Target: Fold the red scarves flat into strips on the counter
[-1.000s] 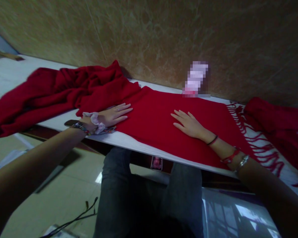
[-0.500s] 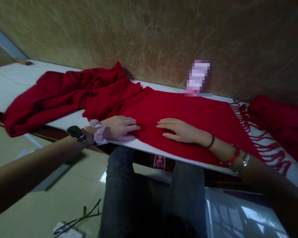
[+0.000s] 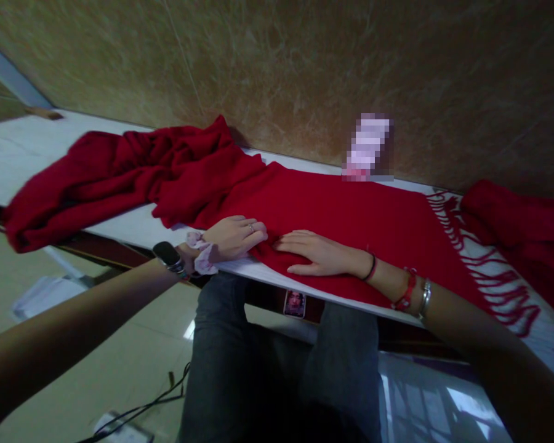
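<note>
A long red scarf (image 3: 351,209) lies along a white-covered table (image 3: 133,224). Its right part is spread flat and ends in a fringe, while the left part is bunched in folds. My left hand (image 3: 240,237) is at the scarf's near edge, fingers curled and closed on the cloth; the fingertips are partly hidden. Just to its right, my right hand (image 3: 311,252) rests palm down on the flat part, fingers stretched out. A small wrinkle shows in the cloth between the two hands.
More red fabric (image 3: 512,215) lies beyond the fringe at the right. A blurred pinkish object (image 3: 368,144) leans on the marbled wall (image 3: 281,74) behind. Below the table edge, a small picture card (image 3: 295,303) shows between my knees. Black cables (image 3: 161,394) and a white object are on the floor.
My left hand has moved a little right, its fingers now curled at the scarf's edge. My right hand has slid left and slightly nearer, so the hands are closer together.
</note>
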`<state>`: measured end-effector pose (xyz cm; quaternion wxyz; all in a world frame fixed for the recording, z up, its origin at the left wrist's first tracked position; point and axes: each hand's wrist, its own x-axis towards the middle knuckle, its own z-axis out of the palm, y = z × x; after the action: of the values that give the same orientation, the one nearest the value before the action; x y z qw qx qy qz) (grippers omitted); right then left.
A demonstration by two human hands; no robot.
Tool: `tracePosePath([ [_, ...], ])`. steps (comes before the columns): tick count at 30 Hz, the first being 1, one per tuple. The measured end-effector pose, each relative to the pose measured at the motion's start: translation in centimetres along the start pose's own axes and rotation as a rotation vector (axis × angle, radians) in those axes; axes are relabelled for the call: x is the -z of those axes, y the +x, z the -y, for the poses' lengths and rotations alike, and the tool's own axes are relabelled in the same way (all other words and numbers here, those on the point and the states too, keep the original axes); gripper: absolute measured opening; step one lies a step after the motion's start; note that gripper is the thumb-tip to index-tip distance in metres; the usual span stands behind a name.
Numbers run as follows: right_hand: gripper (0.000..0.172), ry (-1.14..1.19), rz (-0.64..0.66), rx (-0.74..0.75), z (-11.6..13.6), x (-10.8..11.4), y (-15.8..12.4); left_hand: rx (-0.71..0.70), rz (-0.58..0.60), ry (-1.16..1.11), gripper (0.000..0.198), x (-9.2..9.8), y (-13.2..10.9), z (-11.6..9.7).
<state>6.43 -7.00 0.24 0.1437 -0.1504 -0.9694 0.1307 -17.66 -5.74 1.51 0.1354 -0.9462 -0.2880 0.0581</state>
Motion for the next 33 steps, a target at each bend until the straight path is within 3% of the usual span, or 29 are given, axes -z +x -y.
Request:
tracePosePath([
  [5, 0.045, 0.022, 0.009, -0.012, -0.2, -0.1, 0.1, -0.074, -0.136, -0.041, 0.025, -0.8, -0.8, 0.5],
  [10, 0.048, 0.05, -0.003, -0.042, -0.2, -0.1, 0.0, 0.05, -0.205, -0.005, 0.031, -0.3, -2.6, 0.8],
  [13, 0.048, 0.067, -0.001, -0.05, -0.2, -0.1, 0.0, 0.128, -0.141, 0.013, 0.031, 0.1, -3.5, 1.5],
  [18, 0.046, 0.057, 0.009, -0.04, -0.2, -0.2, 0.0, -0.024, 0.081, -0.045, 0.031, 0.6, -4.9, 3.0],
  [24, 0.044, 0.051, 0.001, -0.009, -0.4, -0.3, -0.1, -0.117, 0.135, 0.009, 0.032, 1.7, -6.8, 3.5],
  [29, 0.043, 0.043, 0.002, -0.012, -0.4, -0.5, -0.2, -0.004, 0.241, 0.042, 0.031, 0.7, -7.7, 3.0],
  [33, 0.041, 0.034, 0.008, -0.02, -0.4, -0.5, -0.2, 0.083, 0.203, 0.01, 0.029, 0.1, -7.5, 3.3],
])
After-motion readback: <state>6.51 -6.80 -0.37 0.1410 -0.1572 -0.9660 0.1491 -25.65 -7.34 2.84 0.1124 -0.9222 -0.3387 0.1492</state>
